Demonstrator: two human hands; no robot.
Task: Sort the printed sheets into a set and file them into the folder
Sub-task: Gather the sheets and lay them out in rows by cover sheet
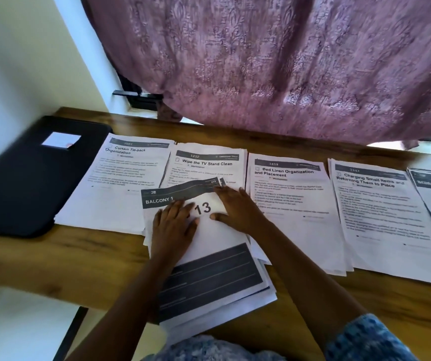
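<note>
At the near middle of the surface [79, 261], your left hand [174, 225] and right hand [237, 207] press flat, fingers straight, on the Balcony 1 sheet [217, 238]; its pile overhangs the near edge, with bare wood to the left.

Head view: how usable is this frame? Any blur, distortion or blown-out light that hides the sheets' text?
Head view: wide-angle bowing curves the far edge of the table and the curtain; the black folder at far left is smeared; the heading on the Wipe the TV Stand Clean sheet reads, its body text does not; the bright gap under the curtain at right is blown out.
</note>
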